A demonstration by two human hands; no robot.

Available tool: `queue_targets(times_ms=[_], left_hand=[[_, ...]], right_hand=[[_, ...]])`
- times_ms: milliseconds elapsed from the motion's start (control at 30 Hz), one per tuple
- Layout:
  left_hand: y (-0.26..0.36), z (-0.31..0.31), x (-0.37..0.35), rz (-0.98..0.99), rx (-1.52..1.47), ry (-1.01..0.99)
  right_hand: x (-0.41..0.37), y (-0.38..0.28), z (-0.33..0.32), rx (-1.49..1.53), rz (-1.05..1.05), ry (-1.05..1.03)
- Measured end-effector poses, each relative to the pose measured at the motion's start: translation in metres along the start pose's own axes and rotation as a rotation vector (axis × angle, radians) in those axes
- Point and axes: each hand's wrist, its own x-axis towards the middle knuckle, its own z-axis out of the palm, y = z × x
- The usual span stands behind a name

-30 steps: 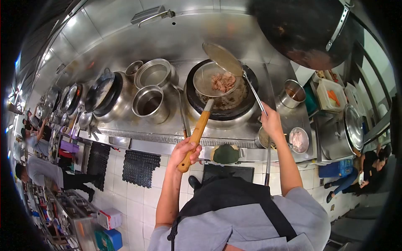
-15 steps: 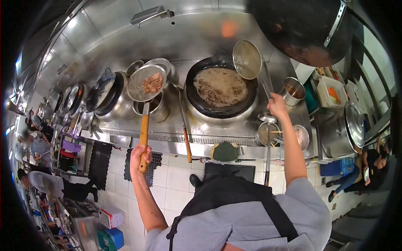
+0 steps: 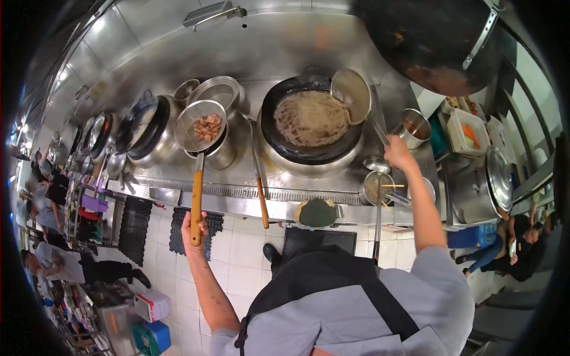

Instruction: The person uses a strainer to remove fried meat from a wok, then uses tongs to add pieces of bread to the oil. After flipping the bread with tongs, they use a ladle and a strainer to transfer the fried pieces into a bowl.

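Observation:
My left hand is closed round the wooden handle of a strainer. In its mesh bowl lie small browned pieces of meat, and the bowl sits over the mouth of a steel pot. My right hand grips the metal handle of a second, fine mesh strainer. That strainer is tilted at the right side of a black wok, its lower edge over the bubbling brownish liquid. Below my right hand a ladle lies across a small pot.
A wooden-handled tool lies across the counter's front edge beside a green cloth. More woks stand to the left. At right are a steel container, a vegetable tub and a stockpot. Other people are at both sides.
The strainer with meat has come down onto the pot and toward me, with my left hand lower. My right hand's strainer has dropped and tilted closer to the wok's liquid.

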Motion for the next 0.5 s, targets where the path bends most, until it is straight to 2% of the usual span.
queue_targets(times_ms=[33,67,100,133,200,300,367,400,433,467,500], left_hand=[[-0.004,-0.001,-0.003,0.011,-0.049,0.023],[-0.011,-0.006,-0.009,0.044,-0.068,-0.04],[-0.021,-0.014,-0.012,0.065,-0.061,0.033],[-0.035,-0.027,-0.012,0.084,-0.053,0.106],[-0.067,-0.065,-0.011,0.076,-0.079,0.2],[-0.124,-0.124,-0.021,-0.15,-0.196,0.286],[-0.169,-0.17,-0.031,-0.32,-0.308,0.495],[-0.196,-0.193,-0.039,-0.338,-0.214,0.585],[-0.215,-0.219,-0.05,-0.489,-0.129,0.537],[-0.232,-0.224,-0.067,-0.571,0.062,0.557],[-0.253,-0.228,-0.083,-0.568,0.366,0.684]], right_hand=[[-0.004,-0.006,-0.006,0.044,0.042,-0.114],[-0.009,-0.012,-0.012,0.134,0.079,-0.203],[-0.012,-0.017,-0.014,0.224,0.117,-0.293],[-0.015,-0.018,-0.011,0.346,0.108,-0.275],[-0.01,-0.026,-0.011,0.421,0.133,-0.411],[0.002,-0.029,0.006,0.623,0.184,-0.558],[0.012,-0.031,0.025,0.783,0.219,-0.601],[0.014,-0.034,0.035,0.861,0.237,-0.603],[0.016,-0.039,0.044,0.939,0.258,-0.607],[0.019,-0.046,0.053,0.972,0.286,-0.595],[0.025,-0.047,0.062,1.012,0.273,-0.587]])
